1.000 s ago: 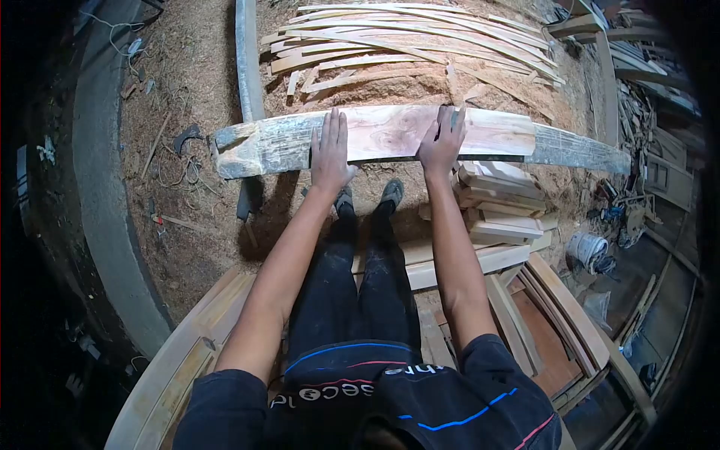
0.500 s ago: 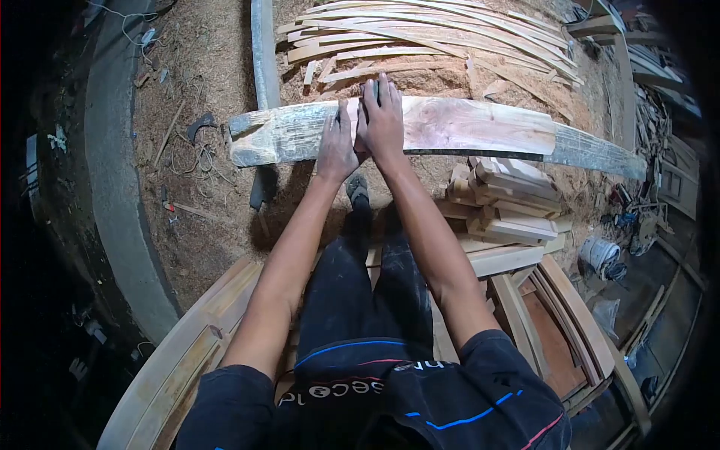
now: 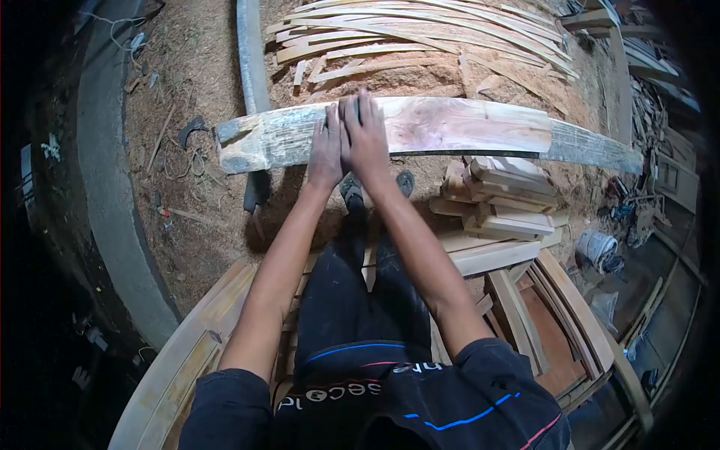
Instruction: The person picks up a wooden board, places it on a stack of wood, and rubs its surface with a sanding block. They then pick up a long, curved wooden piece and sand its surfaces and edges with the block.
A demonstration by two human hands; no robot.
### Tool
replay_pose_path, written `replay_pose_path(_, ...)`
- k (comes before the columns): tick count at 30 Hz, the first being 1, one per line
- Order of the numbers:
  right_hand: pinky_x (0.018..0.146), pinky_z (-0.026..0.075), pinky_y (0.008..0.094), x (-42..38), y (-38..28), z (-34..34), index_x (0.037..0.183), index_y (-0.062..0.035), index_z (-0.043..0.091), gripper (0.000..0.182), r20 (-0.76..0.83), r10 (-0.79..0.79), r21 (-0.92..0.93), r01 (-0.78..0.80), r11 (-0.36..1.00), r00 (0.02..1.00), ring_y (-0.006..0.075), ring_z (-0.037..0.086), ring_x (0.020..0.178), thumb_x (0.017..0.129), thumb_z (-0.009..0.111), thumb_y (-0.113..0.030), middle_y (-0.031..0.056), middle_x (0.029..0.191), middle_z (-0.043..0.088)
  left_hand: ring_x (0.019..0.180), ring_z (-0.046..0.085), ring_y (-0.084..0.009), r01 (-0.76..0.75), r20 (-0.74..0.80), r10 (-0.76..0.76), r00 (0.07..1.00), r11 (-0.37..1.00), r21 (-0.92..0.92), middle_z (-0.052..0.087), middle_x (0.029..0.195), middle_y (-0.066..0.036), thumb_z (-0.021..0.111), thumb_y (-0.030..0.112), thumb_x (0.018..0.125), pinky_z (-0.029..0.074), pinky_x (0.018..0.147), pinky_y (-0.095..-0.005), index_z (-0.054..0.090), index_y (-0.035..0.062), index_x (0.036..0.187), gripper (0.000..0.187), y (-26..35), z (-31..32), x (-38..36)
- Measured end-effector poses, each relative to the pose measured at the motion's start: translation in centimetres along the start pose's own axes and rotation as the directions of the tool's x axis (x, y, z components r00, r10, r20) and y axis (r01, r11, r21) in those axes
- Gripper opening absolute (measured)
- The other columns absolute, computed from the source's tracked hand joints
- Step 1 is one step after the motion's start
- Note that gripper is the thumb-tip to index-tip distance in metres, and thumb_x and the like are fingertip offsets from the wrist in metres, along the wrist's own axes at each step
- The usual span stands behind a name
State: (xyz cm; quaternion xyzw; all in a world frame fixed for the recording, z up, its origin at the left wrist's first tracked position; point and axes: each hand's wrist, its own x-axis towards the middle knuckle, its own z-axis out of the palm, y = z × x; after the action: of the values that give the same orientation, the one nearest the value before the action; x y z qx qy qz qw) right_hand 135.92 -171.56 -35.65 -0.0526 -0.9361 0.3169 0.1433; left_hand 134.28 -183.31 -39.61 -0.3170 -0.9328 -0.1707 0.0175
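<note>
A long curved board (image 3: pixel 472 126) lies crosswise in front of me, pale and pinkish wood on its right half. Along it runs a grey, worn curved piece (image 3: pixel 289 137), whose ends show at left and right. My left hand (image 3: pixel 327 156) rests on the worn part, left of the middle, fingers pointing away from me. Right beside it, my right hand (image 3: pixel 364 135) presses on the boundary of the grey part and the pale wood, its fingertips slightly blurred. Both hands touch each other; whatever lies under the palms is hidden.
Thin curved strips (image 3: pixel 420 37) lie on sawdust beyond the board. Stacked wood blocks (image 3: pixel 514 196) stand right of my legs. A grey beam (image 3: pixel 250 56) runs away at upper left. Curved frames (image 3: pixel 187 352) flank me, and a white bucket (image 3: pixel 598 247) sits at right.
Both hands have moved slightly left, the right hand also a little nearer to me. The board's left end has shifted left and nearer. A second foot now shows below the board.
</note>
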Motion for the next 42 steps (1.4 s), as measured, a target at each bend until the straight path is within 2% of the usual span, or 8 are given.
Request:
replay_pose_path(5,0.117,0.037,0.0551,-6.2,1.9,-4.1,0.150,-0.0049,0.049,0.058,0.155,-0.117,-0.112,0.135,0.984,0.981,0.0497,0.043,0.140,0.094,0.063,-0.014,0.0277,0.158,0.038,0.150,0.032,-0.0418,0.125,0.019,-0.124,0.992,0.952,-0.279,0.025,0.164,-0.028,0.073,0.026,0.085,0.024,0.125,-0.0546,0.020,-0.0059,0.159,0.096,0.2,-0.5,0.4)
replay_pose_path(9,0.119,0.034,0.0555,-2.2,8.1,-6.3,0.153,-0.0058,0.046,0.057,-0.003,0.060,-0.203,-0.060,0.977,0.998,0.0508,0.041,0.141,0.098,0.058,-0.014,0.0302,0.158,0.037,0.155,0.022,-0.0378,0.124,0.147,-0.117,0.982,0.992,-0.038,0.021,0.166,-0.025,0.088,0.035,0.068,0.018,0.126,-0.0549,0.020,-0.0091,0.158,0.122,1.5,-2.5,1.0)
replay_pose_path(14,0.124,0.024,0.0530,-1.1,5.4,-2.4,0.151,0.0030,0.044,0.060,-0.124,0.198,-0.333,-0.229,0.915,0.972,0.0478,0.035,0.147,0.096,0.058,-0.016,0.0321,0.160,0.034,0.157,0.017,-0.0389,0.084,0.275,-0.105,0.956,0.993,0.088,0.019,0.167,-0.027,0.087,0.036,0.069,0.011,0.127,-0.0556,0.024,-0.0090,0.157,0.118,4.6,-2.0,2.5)
replay_pose_path(16,0.124,0.025,0.0532,-1.9,4.8,-3.4,0.150,0.0021,0.047,0.057,-0.033,0.120,-0.263,-0.124,0.957,0.992,0.0476,0.036,0.147,0.097,0.058,-0.016,0.0319,0.159,0.035,0.157,0.016,-0.0405,0.003,-0.053,0.019,0.998,0.924,0.383,0.018,0.167,-0.028,0.087,0.035,0.070,0.013,0.126,-0.0568,0.025,-0.0089,0.157,0.116,5.1,-0.1,3.2)
replay_pose_path(19,0.123,0.027,0.0540,-2.2,6.1,-5.5,0.148,0.0009,0.050,0.052,0.080,0.025,-0.051,-0.021,0.998,0.996,0.0472,0.038,0.145,0.098,0.054,-0.015,0.0314,0.157,0.039,0.156,0.017,-0.0415,0.090,0.271,-0.110,0.956,0.992,0.084,0.018,0.166,-0.029,0.086,0.034,0.070,0.015,0.126,-0.0564,0.024,-0.0101,0.156,0.115,5.8,-2.4,3.3)
replay_pose_path(25,0.124,0.026,0.0541,-1.0,12.9,-9.7,0.149,-0.0010,0.048,0.059,-0.156,0.243,-0.275,-0.279,0.920,0.957,0.0476,0.034,0.147,0.096,0.060,-0.022,0.0308,0.159,0.035,0.156,0.014,-0.0457,0.047,0.320,-0.062,0.945,0.997,0.056,0.016,0.165,-0.033,0.087,0.034,0.072,0.014,0.126,-0.0560,0.022,-0.0133,0.155,0.115,7.7,-2.6,4.8)
replay_pose_path(32,0.119,0.036,0.0508,-2.4,10.6,-8.8,0.148,-0.0080,0.054,0.052,-0.016,0.018,-0.075,-0.019,0.997,1.000,0.0453,0.042,0.143,0.096,0.058,-0.014,0.0273,0.156,0.043,0.156,0.017,-0.0407,-0.094,0.310,0.076,0.948,0.995,0.045,0.019,0.166,-0.029,0.083,0.032,0.074,0.015,0.126,-0.0573,0.026,-0.0101,0.156,0.108,9.6,-0.5,6.8)
replay_pose_path(42,0.126,0.023,0.0539,-0.1,16.7,-11.3,0.155,-0.0063,0.042,0.058,-0.188,0.308,-0.283,-0.351,0.892,0.933,0.0417,0.034,0.150,0.098,0.050,-0.011,0.0221,0.165,0.031,0.157,0.017,-0.0382,-0.125,0.366,0.072,0.928,0.984,0.123,0.017,0.168,-0.028,0.083,0.034,0.071,0.015,0.125,-0.0578,0.023,-0.0094,0.157,0.114,11.9,-0.4,7.5)
